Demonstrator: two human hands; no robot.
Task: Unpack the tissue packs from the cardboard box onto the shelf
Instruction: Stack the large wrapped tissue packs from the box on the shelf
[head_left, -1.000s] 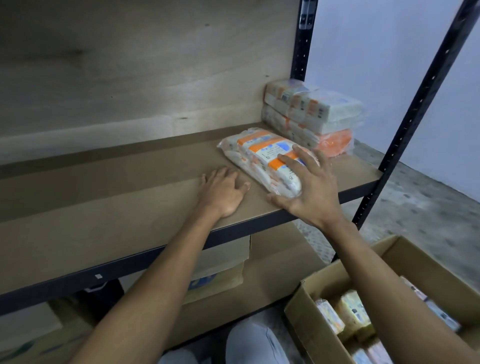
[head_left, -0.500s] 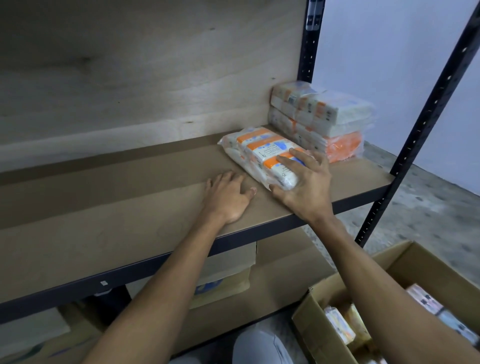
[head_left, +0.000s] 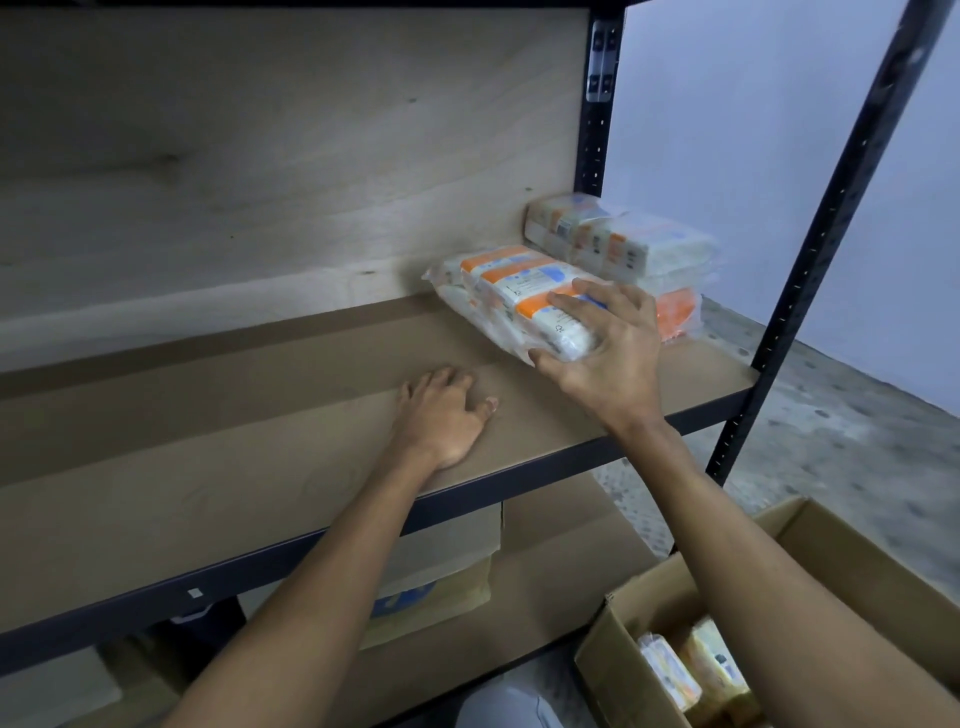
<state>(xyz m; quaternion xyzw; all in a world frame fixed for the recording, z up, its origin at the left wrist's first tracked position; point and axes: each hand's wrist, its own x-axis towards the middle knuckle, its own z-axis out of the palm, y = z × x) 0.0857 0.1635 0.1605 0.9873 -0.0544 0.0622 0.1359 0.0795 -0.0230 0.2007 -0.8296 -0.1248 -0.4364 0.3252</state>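
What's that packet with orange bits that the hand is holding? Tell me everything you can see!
It's a tissue pack: small white packets with orange bands and blue patches, bundled side by side in clear crinkly plastic. It lies slantwise on the brown shelf, beside a stack of similar packs. The right hand grips its near end, fingers on top, thumb against the side.
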